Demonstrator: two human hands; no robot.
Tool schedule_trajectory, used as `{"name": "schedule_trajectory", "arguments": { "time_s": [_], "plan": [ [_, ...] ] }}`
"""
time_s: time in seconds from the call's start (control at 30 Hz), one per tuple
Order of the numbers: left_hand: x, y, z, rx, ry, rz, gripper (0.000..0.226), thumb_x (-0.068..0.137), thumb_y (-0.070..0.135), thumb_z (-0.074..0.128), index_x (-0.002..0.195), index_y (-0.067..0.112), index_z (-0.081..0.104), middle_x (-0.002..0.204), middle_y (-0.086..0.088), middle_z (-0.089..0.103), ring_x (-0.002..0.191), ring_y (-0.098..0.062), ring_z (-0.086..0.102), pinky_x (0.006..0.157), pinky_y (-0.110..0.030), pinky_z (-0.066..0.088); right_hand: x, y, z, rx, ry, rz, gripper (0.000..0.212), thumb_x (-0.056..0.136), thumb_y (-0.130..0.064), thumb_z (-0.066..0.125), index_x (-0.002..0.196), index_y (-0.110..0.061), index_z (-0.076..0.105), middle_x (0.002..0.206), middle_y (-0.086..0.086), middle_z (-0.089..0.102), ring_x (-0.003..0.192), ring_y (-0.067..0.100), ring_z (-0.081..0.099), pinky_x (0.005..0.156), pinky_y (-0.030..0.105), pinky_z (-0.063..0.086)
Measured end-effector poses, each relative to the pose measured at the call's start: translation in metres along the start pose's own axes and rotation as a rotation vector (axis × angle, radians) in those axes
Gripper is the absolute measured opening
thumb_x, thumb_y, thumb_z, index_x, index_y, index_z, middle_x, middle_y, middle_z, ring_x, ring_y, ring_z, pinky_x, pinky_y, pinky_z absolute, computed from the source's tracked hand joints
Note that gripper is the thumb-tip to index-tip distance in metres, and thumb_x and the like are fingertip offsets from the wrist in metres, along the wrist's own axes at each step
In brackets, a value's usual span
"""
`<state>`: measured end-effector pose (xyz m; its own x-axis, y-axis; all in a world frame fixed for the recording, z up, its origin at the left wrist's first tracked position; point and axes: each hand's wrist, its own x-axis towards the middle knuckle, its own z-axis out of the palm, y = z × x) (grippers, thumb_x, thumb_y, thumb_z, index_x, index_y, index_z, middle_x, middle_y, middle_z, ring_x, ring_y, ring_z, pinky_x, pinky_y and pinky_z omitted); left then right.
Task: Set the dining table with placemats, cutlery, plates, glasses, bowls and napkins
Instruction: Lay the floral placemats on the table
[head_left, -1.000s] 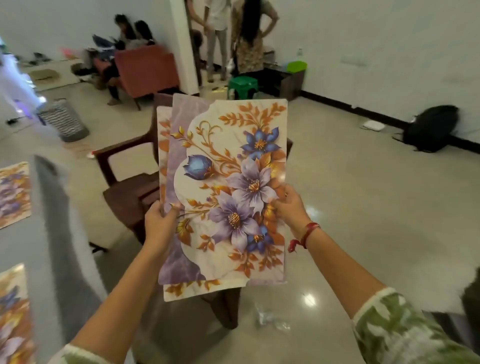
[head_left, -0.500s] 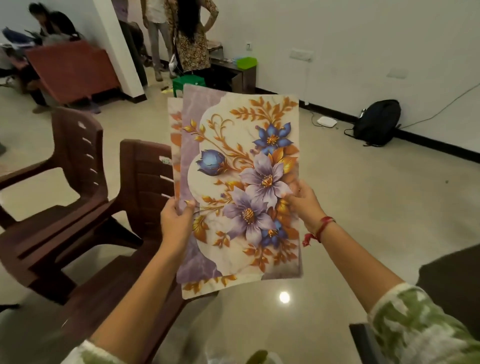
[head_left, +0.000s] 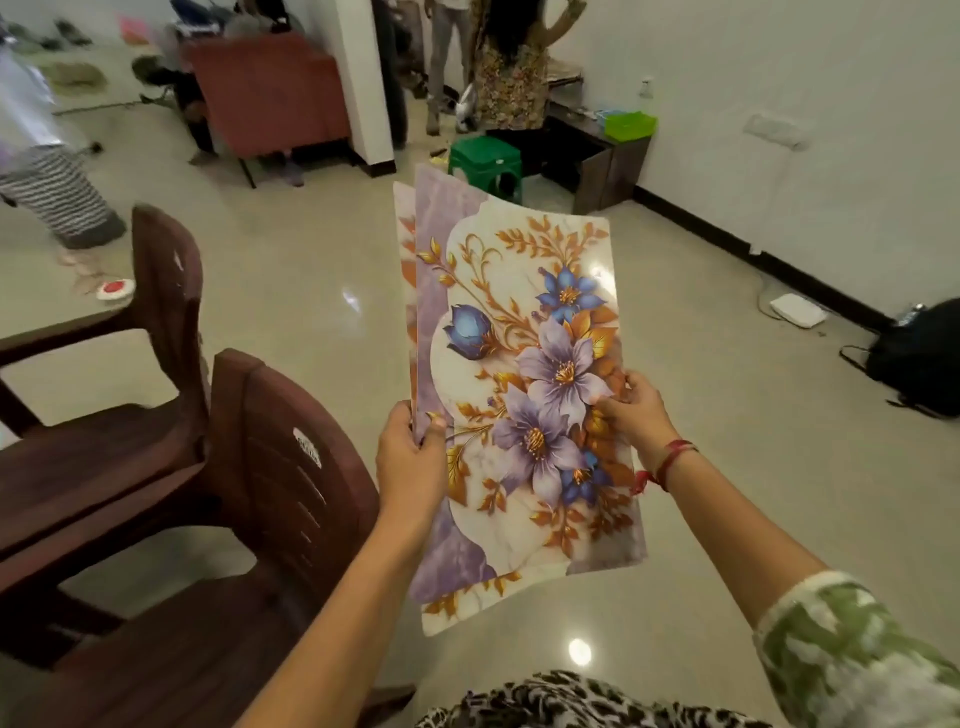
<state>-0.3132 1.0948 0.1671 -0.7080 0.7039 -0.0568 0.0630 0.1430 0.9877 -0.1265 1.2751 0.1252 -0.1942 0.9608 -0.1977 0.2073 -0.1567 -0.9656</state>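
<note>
Placemats (head_left: 524, 332) (stacked) — gripped between hands (head_left: 410, 462) (head_left: 631, 410).

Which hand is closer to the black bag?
Right. The right hand holds the placemats at the edge toward the black bag; the left hand holds the opposite edge.
</note>
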Motion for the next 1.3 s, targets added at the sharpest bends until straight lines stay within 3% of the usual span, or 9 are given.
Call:
{"name": "schedule_trajectory", "arguments": {
  "time_s": [0.13, 0.33, 0.4, 0.57, 0.7, 0.83, 1.0, 1.23, 1.3],
  "plan": [
    [0.077, 0.009, 0.034, -0.042, 0.176, -0.028, 0.008, 0.095, 0.015, 0.049, 0.096, 0.014, 0.057, 0.091, -0.002, 0.067, 0.091, -0.025, 0.065, 0.081, -0.045, 0.054, 0.107, -0.032, 0.038, 0.001, -0.145, -0.015, 0.024, 0.085, 0.003, 0.063, 0.104, -0.009, 0.053, 0.095, 0.007, 0.063, 0.077, 0.014, 0.061, 0.059, 0.015, 0.054],
    [0.188, 0.007, 0.083, -0.168, 0.451, -0.172, 0.013, 0.097, 0.019, 0.048, 0.093, 0.027, 0.056, 0.097, 0.000, 0.070, 0.090, -0.020, 0.068, 0.082, -0.049, 0.056, 0.259, -0.081, 0.118, 0.006, -0.380, -0.044, 0.023, 0.084, 0.009, 0.060, 0.102, -0.005, 0.057, 0.083, 0.004, 0.064, 0.061, 0.006, 0.066, 0.053, 0.017, 0.052],
    [0.235, 0.017, 0.088, -0.180, 0.551, -0.194, 0.012, 0.097, 0.019, 0.049, 0.091, 0.026, 0.057, 0.096, -0.003, 0.070, 0.089, -0.022, 0.068, 0.082, -0.050, 0.056, 0.306, -0.102, 0.149, 0.001, -0.455, -0.034, 0.017, 0.083, 0.009, 0.061, 0.089, -0.007, 0.058, 0.073, 0.003, 0.063, 0.054, 0.010, 0.062, 0.048, 0.017, 0.050],
    [0.337, 0.031, 0.064, -0.167, 0.779, -0.248, 0.012, 0.098, 0.024, 0.049, 0.097, 0.015, 0.057, 0.094, -0.003, 0.067, 0.083, -0.017, 0.067, 0.070, -0.035, 0.057, 0.391, -0.142, 0.237, -0.036, -0.654, -0.003, 0.024, 0.084, 0.009, 0.058, 0.072, -0.011, 0.052, 0.055, 0.002, 0.056, 0.040, 0.007, 0.051, 0.044, 0.022, 0.044],
    [0.406, 0.023, 0.036, -0.067, 0.917, -0.252, 0.017, 0.099, 0.020, 0.047, 0.084, 0.013, 0.052, 0.075, 0.003, 0.054, 0.067, -0.010, 0.053, 0.052, -0.018, 0.039, 0.437, -0.155, 0.308, 0.036, -0.767, 0.051, 0.030, 0.088, 0.001, 0.061, 0.065, -0.012, 0.047, 0.047, -0.007, 0.052, 0.036, 0.000, 0.047, 0.037, 0.014, 0.039],
    [0.482, 0.014, 0.012, -0.045, 0.961, -0.267, 0.026, 0.095, 0.021, 0.055, 0.072, 0.014, 0.048, 0.068, 0.000, 0.051, 0.064, -0.017, 0.049, 0.057, -0.030, 0.039, 0.495, -0.166, 0.381, 0.023, -0.830, 0.061, 0.033, 0.088, -0.005, 0.063, 0.062, -0.012, 0.044, 0.046, -0.008, 0.048, 0.036, 0.001, 0.044, 0.035, 0.014, 0.036],
    [0.589, 0.015, -0.032, -0.016, 0.994, -0.329, 0.010, 0.082, 0.024, 0.068, 0.083, 0.016, 0.062, 0.085, -0.011, 0.069, 0.080, -0.032, 0.068, 0.078, -0.053, 0.056, 0.570, -0.198, 0.479, -0.085, -0.900, -0.026, 0.026, 0.088, -0.004, 0.063, 0.069, -0.014, 0.047, 0.062, -0.002, 0.052, 0.047, 0.002, 0.051, 0.041, 0.013, 0.040],
    [0.722, 0.024, -0.098, 0.000, 1.073, -0.328, 0.028, 0.067, 0.035, 0.063, 0.086, 0.014, 0.065, 0.085, -0.013, 0.070, 0.080, -0.036, 0.068, 0.077, -0.058, 0.054, 0.656, -0.236, 0.643, -0.149, -1.024, -0.056, 0.009, 0.086, -0.004, 0.065, 0.090, -0.004, 0.057, 0.083, 0.009, 0.060, 0.070, 0.014, 0.056, 0.054, 0.014, 0.047],
    [0.762, 0.026, -0.123, -0.017, 1.121, -0.302, 0.029, 0.068, 0.033, 0.063, 0.087, 0.011, 0.066, 0.085, -0.015, 0.070, 0.081, -0.035, 0.068, 0.079, -0.057, 0.054, 0.676, -0.245, 0.701, -0.123, -1.093, -0.026, 0.020, 0.086, -0.002, 0.064, 0.105, 0.003, 0.058, 0.093, 0.012, 0.062, 0.076, 0.018, 0.059, 0.057, 0.017, 0.051]
  ]
}}
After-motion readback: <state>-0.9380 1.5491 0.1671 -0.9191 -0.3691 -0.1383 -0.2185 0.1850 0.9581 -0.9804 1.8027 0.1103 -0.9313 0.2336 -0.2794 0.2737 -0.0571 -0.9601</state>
